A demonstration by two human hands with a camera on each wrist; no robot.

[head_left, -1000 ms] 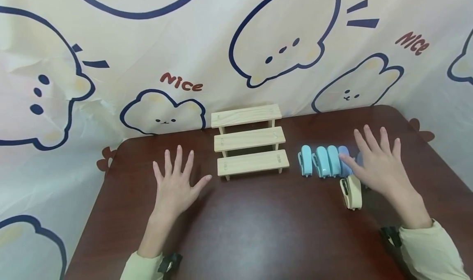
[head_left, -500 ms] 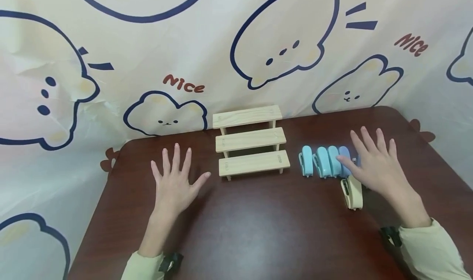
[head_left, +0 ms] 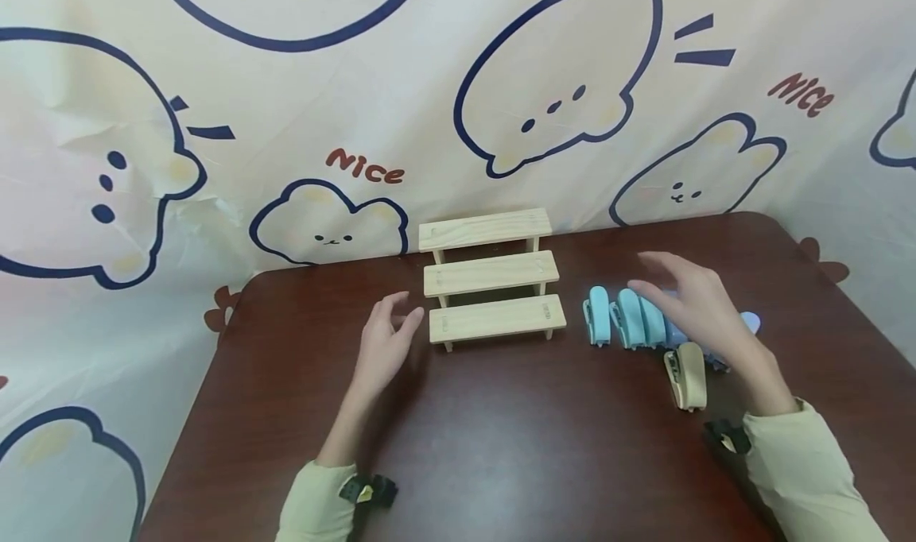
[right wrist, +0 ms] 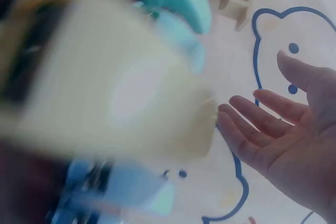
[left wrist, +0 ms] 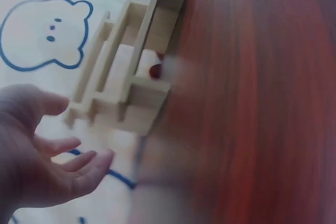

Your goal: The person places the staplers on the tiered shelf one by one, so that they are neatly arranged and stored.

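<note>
My left hand hovers beside the left end of a three-step wooden shelf, its fingers loosely bent and holding nothing. My right hand hangs over a row of staplers, fingers and thumb apart with nothing between them. A light-blue stapler stands leftmost, with two more close to its right. Behind the right hand a periwinkle stapler shows in part, and another pale-blue end peeks out. Nearer the person sits a cream stapler, large and blurred in the right wrist view.
The dark wooden table has rounded back corners. A white cloth printed with cartoon outlines hangs right behind the shelf and along both sides. Each sleeve carries a dark wrist strap.
Both hands were spread flat with straight fingers. Now they have risen and turned, fingers loosely bent. The left moved right towards the shelf; the right shifted slightly left.
</note>
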